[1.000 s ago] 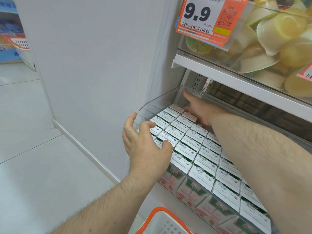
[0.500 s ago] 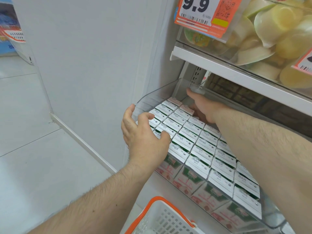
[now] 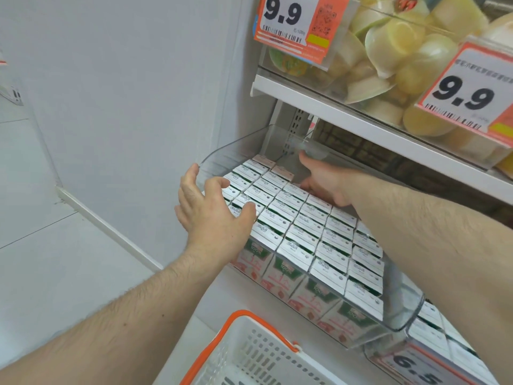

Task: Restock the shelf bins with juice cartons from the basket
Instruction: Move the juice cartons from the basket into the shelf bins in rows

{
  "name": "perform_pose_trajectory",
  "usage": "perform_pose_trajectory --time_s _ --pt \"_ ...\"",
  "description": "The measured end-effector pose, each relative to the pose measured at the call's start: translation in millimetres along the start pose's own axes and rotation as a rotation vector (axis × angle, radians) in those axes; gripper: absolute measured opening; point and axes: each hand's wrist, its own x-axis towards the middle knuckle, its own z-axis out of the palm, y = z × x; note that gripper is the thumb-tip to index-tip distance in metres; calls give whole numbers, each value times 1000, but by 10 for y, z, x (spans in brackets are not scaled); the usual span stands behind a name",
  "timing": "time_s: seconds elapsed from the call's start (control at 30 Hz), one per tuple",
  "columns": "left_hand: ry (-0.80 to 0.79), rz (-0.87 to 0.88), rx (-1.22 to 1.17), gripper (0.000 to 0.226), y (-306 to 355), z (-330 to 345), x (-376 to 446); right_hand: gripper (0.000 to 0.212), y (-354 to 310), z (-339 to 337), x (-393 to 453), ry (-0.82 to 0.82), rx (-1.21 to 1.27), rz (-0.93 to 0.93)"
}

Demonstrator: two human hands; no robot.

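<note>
A clear plastic shelf bin (image 3: 222,158) holds several rows of small juice cartons (image 3: 308,237) with silver tops and green and red fronts. My left hand (image 3: 213,215) lies over the bin's front left corner, fingers relaxed, resting on the carton tops. My right hand (image 3: 323,177) reaches to the back of the bin, behind the last row, with the index finger stretched toward the rear wall. Whether it holds a carton is hidden. The white basket (image 3: 249,357) with an orange rim sits at the bottom of the view.
A white shelf (image 3: 333,107) hangs just above the bin, carrying a clear bin of yellow jelly cups (image 3: 394,51) and orange 9.9 price tags (image 3: 291,26). A grey wall panel (image 3: 125,93) stands at the left. More cartons (image 3: 444,340) fill a bin at the lower right.
The view has tilted down and left, showing more of the basket. My right hand has drawn slightly forward from the bin's back wall. My left hand stays on the front cartons.
</note>
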Motion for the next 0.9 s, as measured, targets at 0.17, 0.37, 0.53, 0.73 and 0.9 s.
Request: perform_pose_trajectory --time_s 0.17,0.37,0.53,0.73,0.9 --pt "-68 266 243 58 105 20 -192 105 236 -97 -150 61 -95 99" --pt "-234 352 472 62 208 135 -383 136 449 -243 -47 -29 -156 91" --pt "-254 351 472 61 209 130 -380 90 358 -134 -660 227 -323 155" --pt "-256 354 431 61 224 135 -374 85 391 -45 -770 192 -226 175" --pt "-242 362 442 59 222 117 -378 72 422 -7 -905 300 4 66"
